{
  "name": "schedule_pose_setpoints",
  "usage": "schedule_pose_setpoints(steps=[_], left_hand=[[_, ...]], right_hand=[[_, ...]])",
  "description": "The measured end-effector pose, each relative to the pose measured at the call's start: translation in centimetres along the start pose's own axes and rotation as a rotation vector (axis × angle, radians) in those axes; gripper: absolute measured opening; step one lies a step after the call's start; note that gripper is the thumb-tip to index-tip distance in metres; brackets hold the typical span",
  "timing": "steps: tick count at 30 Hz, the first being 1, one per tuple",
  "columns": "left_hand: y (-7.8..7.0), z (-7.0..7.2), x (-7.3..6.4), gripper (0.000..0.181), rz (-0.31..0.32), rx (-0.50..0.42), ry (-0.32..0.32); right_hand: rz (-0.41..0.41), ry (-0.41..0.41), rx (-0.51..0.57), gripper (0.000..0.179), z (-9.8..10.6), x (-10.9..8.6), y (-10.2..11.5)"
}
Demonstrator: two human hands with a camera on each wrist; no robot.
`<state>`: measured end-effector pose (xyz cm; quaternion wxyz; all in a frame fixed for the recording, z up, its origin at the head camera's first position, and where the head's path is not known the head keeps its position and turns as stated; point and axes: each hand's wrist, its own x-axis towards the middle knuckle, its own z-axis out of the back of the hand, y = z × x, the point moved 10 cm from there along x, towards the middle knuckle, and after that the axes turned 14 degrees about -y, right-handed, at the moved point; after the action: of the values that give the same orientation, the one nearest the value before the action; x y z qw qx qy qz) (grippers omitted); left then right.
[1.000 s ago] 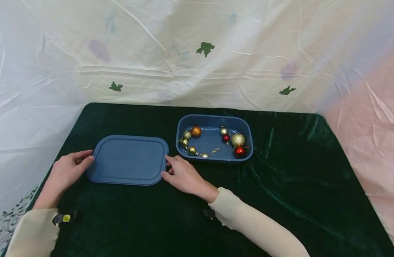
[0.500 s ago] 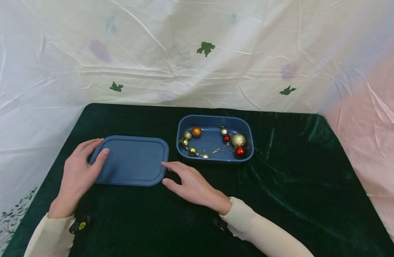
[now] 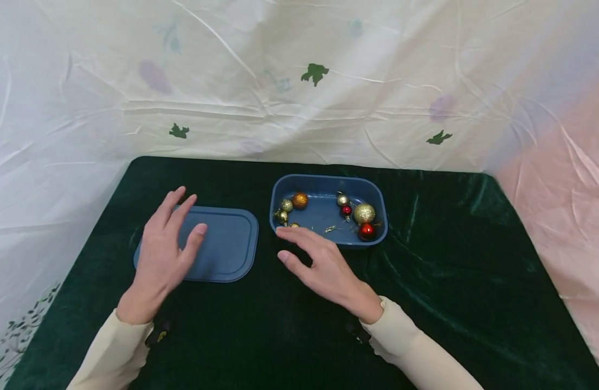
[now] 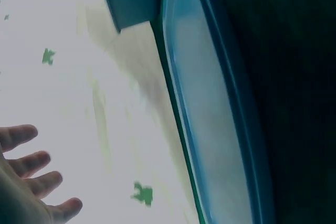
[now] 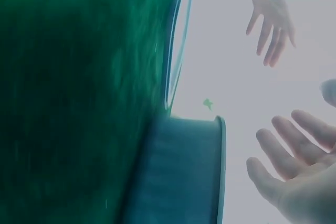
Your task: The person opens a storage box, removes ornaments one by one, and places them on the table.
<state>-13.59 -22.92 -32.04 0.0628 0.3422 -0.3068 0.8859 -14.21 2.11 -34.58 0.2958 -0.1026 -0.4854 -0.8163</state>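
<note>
A flat blue lid [image 3: 226, 244] lies on the dark green cloth. My left hand [image 3: 165, 246] is raised over the lid's left part with fingers spread and holds nothing; the left wrist view shows a gap between those fingers and the lid [image 4: 210, 108]. To the right stands a blue box [image 3: 319, 189] with several small Christmas baubles inside, among them an orange one [image 3: 300, 200], a glittery gold one [image 3: 364, 213] and a red one [image 3: 367, 232]. My right hand [image 3: 323, 265], fingers loosely extended and bare of anything, hovers by the box's front left corner and hides some baubles.
The green cloth [image 3: 450, 298] covers the table and is wrinkled to the right of the box. A pale patterned fabric [image 3: 231, 81] hangs behind the table, with pinkish fabric [image 3: 572, 189] along the right side.
Both hands have come away from the lid's edges, rising and moving right. The left is now above the lid, the right in front of the box. Lid and box stay put.
</note>
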Motion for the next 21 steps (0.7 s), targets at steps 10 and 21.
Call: schedule_pose_setpoints(steps=[10, 21], left_hand=[[-2.7, -5.7, 1.3, 0.081, -0.093, -0.004, 0.105], [-3.1, -11.8, 2.1, 0.081, -0.073, 0.056, 0.327]], right_hand=[[0.071, -0.059, -0.191, 0.046, 3.2, 1.6, -2.6], [0.015, 0.112, -0.311, 0.055, 3.1, 3.5, -5.9]])
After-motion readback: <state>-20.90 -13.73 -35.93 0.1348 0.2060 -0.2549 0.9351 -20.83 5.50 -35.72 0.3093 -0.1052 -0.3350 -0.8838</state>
